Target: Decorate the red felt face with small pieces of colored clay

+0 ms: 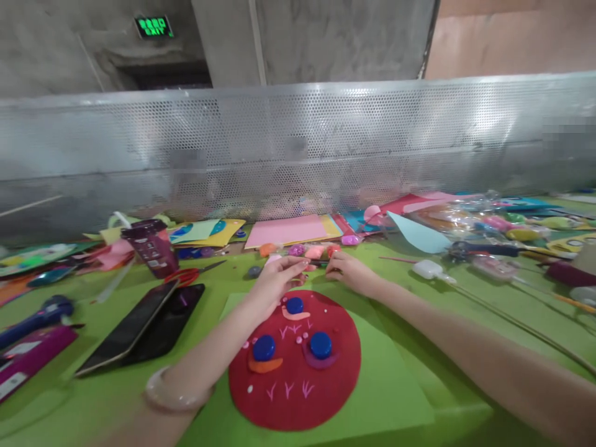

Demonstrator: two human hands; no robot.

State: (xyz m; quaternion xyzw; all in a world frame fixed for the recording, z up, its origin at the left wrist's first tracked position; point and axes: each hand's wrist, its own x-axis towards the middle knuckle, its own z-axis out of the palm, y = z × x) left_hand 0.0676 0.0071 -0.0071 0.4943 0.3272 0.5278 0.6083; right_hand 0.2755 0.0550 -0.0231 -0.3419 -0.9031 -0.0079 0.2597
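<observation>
A red paper circle (298, 403) lies on a light green sheet (395, 397) in front of me. It carries several blue caps (321, 345), curved strips of orange, purple and pale pink clay, small dots and pink V-shaped marks. My left hand (283, 277) is over the circle's far edge, fingers loosely bent and apart, with no held thing visible. Just right of it, my right hand (347, 271) has its fingers bent together beside a red clay lump (333, 249); whatever is at the fingertips is too small to make out. More clay lumps (314, 251) lie beyond both hands.
At left are a dark lidded cup (151, 247), red-handled scissors (186, 275), a phone (130, 326) and a magenta box (35, 357). Coloured paper (286, 232) lies behind. A white-ended stick (428, 270) and bagged clay (493, 223) are at right. A perforated metal panel (298, 149) stands behind.
</observation>
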